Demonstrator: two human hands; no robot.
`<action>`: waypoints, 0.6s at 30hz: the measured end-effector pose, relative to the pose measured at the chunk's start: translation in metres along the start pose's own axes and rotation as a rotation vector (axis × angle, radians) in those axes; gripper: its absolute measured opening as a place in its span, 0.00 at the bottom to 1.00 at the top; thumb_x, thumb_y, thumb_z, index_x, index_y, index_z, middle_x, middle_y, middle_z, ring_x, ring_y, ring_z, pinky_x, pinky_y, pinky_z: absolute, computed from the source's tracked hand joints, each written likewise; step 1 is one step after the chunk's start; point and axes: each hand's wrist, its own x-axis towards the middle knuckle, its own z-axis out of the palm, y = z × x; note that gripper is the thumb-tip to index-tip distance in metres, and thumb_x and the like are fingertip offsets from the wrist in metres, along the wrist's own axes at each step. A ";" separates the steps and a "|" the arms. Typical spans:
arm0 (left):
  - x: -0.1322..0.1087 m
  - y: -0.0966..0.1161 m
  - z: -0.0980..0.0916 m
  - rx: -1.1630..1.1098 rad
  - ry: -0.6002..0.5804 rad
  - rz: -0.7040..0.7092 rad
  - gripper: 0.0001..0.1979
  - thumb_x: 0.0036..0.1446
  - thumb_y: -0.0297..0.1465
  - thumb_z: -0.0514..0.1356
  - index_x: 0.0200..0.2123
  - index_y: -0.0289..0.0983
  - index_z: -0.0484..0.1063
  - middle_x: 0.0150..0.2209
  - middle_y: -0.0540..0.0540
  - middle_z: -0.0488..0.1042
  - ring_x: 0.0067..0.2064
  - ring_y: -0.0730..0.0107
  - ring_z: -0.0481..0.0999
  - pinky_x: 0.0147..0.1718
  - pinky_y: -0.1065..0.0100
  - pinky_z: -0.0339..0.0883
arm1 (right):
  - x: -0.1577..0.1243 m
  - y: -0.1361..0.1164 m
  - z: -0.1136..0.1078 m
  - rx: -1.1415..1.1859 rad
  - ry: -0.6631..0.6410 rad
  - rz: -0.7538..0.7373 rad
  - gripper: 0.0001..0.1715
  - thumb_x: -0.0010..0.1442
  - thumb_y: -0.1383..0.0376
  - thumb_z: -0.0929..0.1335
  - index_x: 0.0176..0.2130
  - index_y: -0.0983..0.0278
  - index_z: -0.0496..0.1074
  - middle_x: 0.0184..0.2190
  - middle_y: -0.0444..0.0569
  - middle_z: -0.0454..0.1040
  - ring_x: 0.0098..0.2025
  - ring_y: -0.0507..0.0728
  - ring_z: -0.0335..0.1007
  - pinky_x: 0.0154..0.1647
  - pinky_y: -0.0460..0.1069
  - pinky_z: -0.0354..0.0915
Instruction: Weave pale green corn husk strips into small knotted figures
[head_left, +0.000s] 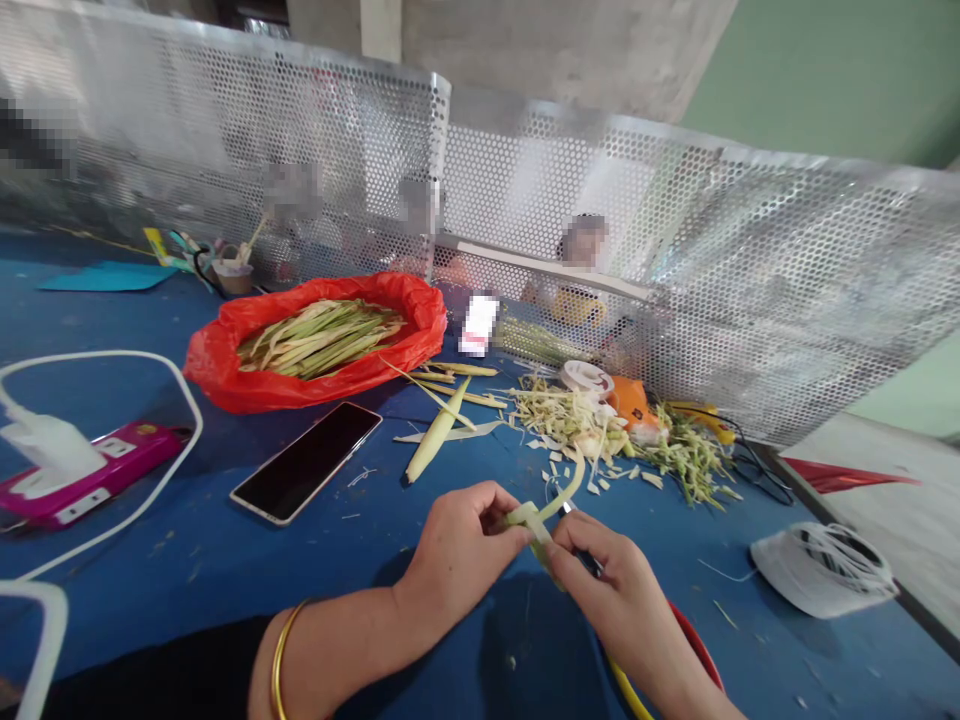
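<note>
My left hand [465, 550] pinches a pale green plant strip [534, 522] that is folded or looped over itself, at the lower middle of the view. Close on its right, my right hand [611, 585] grips the other side of the same strip. A dark, slim tool [586, 560] with a metal end also lies within the right hand's fingers. One curved end of the strip rises above the hands. Beyond them on the blue table [420, 520] rests a pale green husk piece [439, 435], near a heap of plant scraps [574, 415].
A red bag [322, 395] of stalks stands behind a dark phone [307, 465]. At left are a pink power strip [112, 465] and white cable; at right, a white cap-like item [817, 575]. A perforated metal screen [540, 180] crosses the back, with people behind it.
</note>
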 end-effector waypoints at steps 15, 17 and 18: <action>-0.007 0.000 0.001 0.314 -0.061 0.294 0.05 0.55 0.29 0.60 0.30 0.39 0.77 0.29 0.50 0.78 0.33 0.69 0.74 0.33 0.71 0.61 | -0.002 0.008 0.006 0.161 0.076 0.106 0.15 0.60 0.55 0.66 0.41 0.63 0.71 0.22 0.41 0.69 0.24 0.53 0.64 0.26 0.46 0.60; -0.008 -0.001 0.001 0.359 -0.092 0.338 0.06 0.56 0.29 0.59 0.31 0.40 0.77 0.31 0.49 0.78 0.35 0.68 0.75 0.34 0.70 0.61 | -0.002 0.007 0.006 0.170 0.060 0.100 0.15 0.62 0.54 0.65 0.38 0.63 0.73 0.23 0.43 0.70 0.25 0.53 0.64 0.26 0.46 0.60; -0.009 -0.002 0.001 0.372 -0.101 0.351 0.06 0.56 0.29 0.59 0.32 0.40 0.77 0.32 0.49 0.79 0.35 0.67 0.75 0.35 0.70 0.62 | -0.001 0.006 0.006 0.165 0.062 0.085 0.15 0.62 0.55 0.65 0.34 0.63 0.74 0.24 0.44 0.70 0.26 0.53 0.64 0.26 0.45 0.60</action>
